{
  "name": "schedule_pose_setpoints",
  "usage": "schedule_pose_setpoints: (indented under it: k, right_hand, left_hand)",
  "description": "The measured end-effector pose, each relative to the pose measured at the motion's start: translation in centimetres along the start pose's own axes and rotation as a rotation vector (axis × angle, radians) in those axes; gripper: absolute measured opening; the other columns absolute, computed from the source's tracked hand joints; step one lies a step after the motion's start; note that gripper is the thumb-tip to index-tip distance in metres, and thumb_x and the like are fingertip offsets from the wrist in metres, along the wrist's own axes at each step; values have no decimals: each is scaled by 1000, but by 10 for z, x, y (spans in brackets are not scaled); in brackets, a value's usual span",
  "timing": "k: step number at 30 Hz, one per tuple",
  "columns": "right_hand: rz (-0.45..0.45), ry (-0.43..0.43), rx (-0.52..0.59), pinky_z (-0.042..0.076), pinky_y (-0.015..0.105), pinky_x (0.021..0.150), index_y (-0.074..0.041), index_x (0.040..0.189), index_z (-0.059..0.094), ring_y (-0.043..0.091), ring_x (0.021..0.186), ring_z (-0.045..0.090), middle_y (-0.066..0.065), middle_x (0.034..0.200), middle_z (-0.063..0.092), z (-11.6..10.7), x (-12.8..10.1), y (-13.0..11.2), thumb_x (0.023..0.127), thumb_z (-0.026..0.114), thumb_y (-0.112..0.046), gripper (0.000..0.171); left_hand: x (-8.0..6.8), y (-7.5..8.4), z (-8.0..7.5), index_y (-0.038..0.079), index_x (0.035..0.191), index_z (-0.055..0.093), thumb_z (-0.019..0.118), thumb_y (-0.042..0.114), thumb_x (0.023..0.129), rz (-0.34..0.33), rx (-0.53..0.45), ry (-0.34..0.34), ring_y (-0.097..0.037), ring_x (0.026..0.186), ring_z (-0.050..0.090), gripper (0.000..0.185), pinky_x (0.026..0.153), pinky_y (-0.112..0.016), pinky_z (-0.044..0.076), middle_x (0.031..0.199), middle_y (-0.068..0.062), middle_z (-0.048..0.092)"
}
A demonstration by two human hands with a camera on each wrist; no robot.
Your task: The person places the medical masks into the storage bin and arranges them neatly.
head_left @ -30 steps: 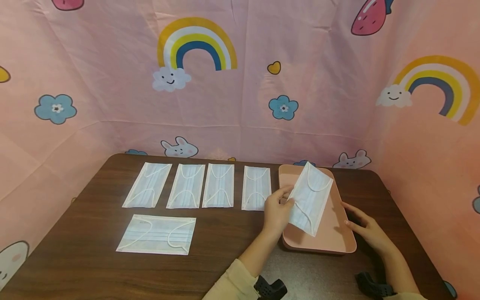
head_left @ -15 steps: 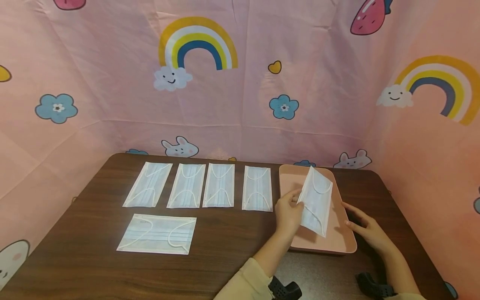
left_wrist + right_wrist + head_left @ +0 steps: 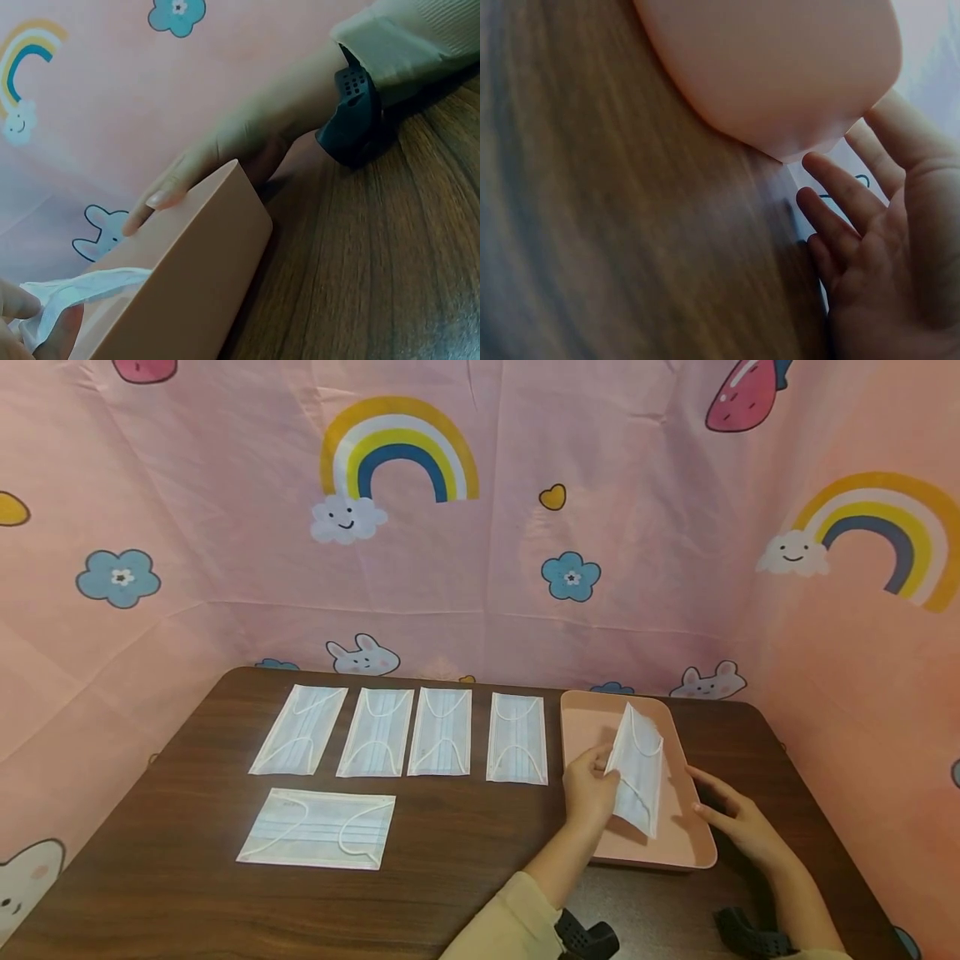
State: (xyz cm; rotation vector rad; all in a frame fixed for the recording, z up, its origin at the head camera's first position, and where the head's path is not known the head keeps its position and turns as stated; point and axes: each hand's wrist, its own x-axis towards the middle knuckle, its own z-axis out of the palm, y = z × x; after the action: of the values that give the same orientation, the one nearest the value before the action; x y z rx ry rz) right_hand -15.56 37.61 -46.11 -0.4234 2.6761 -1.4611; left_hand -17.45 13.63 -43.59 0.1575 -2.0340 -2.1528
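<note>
My left hand (image 3: 602,770) pinches a white face mask (image 3: 639,770) by its left edge and holds it tilted, nearly edge-on, over the pink tray (image 3: 660,857). In the left wrist view the mask (image 3: 82,289) hangs just inside the tray wall (image 3: 187,277), next to my left fingers (image 3: 22,322). My right hand (image 3: 703,795) lies with straight fingers on the table against the tray's right side. The right wrist view shows those fingers (image 3: 840,202) beside the tray corner (image 3: 780,67).
Several white masks (image 3: 441,731) lie lengthwise in a row along the back of the dark wooden table (image 3: 465,868). One more mask (image 3: 317,828) lies crosswise in front of them. Pink printed cloth walls (image 3: 480,552) close the back and both sides.
My left hand has carried the mask rightwards and lower over the tray, and the mask has turned more edge-on. My right hand has stayed beside the tray.
</note>
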Motion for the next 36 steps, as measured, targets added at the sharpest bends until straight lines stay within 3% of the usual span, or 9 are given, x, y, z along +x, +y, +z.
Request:
schedule_pose_setpoints:
  k: [4, 8, 10, 12, 15, 17, 23, 30, 36]
  right_hand:
    - [16, -7, 5, 34, 10, 87, -7, 147, 36, -11, 118, 32, 26, 144, 34, 0, 1, -1, 97, 56, -13, 54]
    - [37, -12, 1, 36, 34, 98, -8, 148, 35, -10, 118, 31, 27, 145, 32, -1, 0, -2, 97, 56, -13, 55]
    - [42, -11, -9, 36, 41, 97, -8, 148, 35, -9, 118, 31, 26, 146, 32, -1, 0, -2, 97, 57, -14, 55]
    - [40, -12, -13, 37, 36, 97, -8, 148, 35, -10, 117, 31, 27, 145, 32, -1, 0, -1, 97, 57, -14, 55]
    - [30, -7, -16, 36, 15, 88, -7, 148, 35, -11, 117, 31, 27, 145, 33, -1, 0, -2, 97, 57, -13, 55]
    - [21, -7, -2, 34, 10, 86, -6, 147, 35, -11, 117, 32, 28, 144, 33, 0, 0, -2, 97, 56, -13, 55]
    - [22, -8, 2, 34, 9, 86, -5, 147, 35, -12, 116, 33, 29, 143, 33, 0, 1, -3, 97, 56, -13, 55]
    - [1, -5, 21, 34, 9, 86, -2, 146, 35, -11, 116, 34, 29, 142, 34, 0, 1, -2, 97, 56, -11, 54]
    - [1, 4, 9, 32, 7, 87, -4, 146, 36, -12, 117, 33, 29, 142, 35, 1, 1, 0, 97, 57, -11, 54]
  left_hand:
    - [0, 0, 1, 1, 105, 72, 66, -16, 75, -20, 13, 4, -7, 60, 55, 35, 52, -22, 49, 76, -1, 60]
    - [-1, -2, 3, 0, 106, 71, 65, -15, 76, -21, 23, 3, -6, 60, 55, 34, 52, -22, 49, 75, 0, 60]
    - [-3, -4, 5, -1, 107, 71, 64, -16, 76, -32, 18, 3, -6, 60, 56, 35, 53, -21, 50, 74, 0, 61]
    - [-3, -7, 6, -2, 108, 70, 64, -17, 75, -33, 12, 5, -6, 59, 56, 36, 52, -21, 50, 73, -1, 62]
    - [-4, -10, 8, -2, 107, 71, 65, -17, 74, -36, 24, 17, -6, 60, 56, 36, 54, -21, 50, 72, -2, 63]
    - [-4, -11, 8, -2, 106, 71, 66, -17, 73, -27, 36, 19, -6, 61, 57, 36, 55, -21, 50, 72, -2, 63]
    - [-5, -10, 7, -5, 103, 71, 69, -17, 69, -56, 70, -14, -6, 59, 55, 36, 54, -21, 50, 67, -3, 63]
    - [-8, -8, 4, -5, 101, 71, 72, -17, 65, -27, 149, -46, -6, 58, 56, 38, 55, -22, 50, 65, -3, 63]
    - [-9, -9, 4, -4, 109, 68, 75, -14, 65, -16, 232, -101, -3, 51, 44, 46, 47, -19, 43, 58, 2, 51]
